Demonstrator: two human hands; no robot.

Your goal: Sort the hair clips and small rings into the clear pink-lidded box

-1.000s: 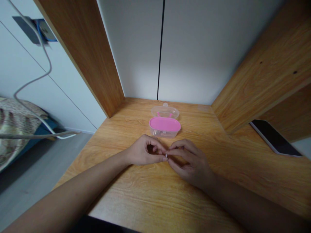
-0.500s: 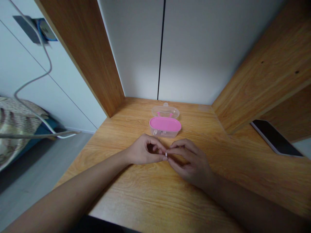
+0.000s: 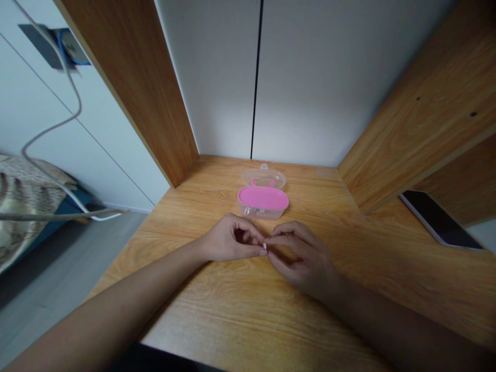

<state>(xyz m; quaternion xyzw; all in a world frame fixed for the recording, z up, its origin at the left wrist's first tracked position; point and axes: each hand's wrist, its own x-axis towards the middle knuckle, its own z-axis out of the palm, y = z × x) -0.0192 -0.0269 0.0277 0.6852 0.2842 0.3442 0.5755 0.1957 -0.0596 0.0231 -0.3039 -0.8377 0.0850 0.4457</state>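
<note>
My left hand (image 3: pixel 228 242) and my right hand (image 3: pixel 304 258) rest on the wooden desk (image 3: pixel 248 310), fingertips meeting at the centre. Both pinch a tiny white object (image 3: pixel 264 246) between thumb and forefinger; it is too small to name. Just beyond the hands sits a small clear plastic case with a pink tray (image 3: pixel 263 199), and its transparent lid (image 3: pixel 263 177) lies open behind it.
Wooden side panels (image 3: pixel 147 88) wall the desk on the left and right, with a white back wall. A dark phone (image 3: pixel 439 219) lies on a shelf at right. A grey cable (image 3: pixel 58 124) hangs at left, above a floor and bedding.
The hands stay pinched together in the same spot; the tiny white object between the fingertips has shifted only slightly.
</note>
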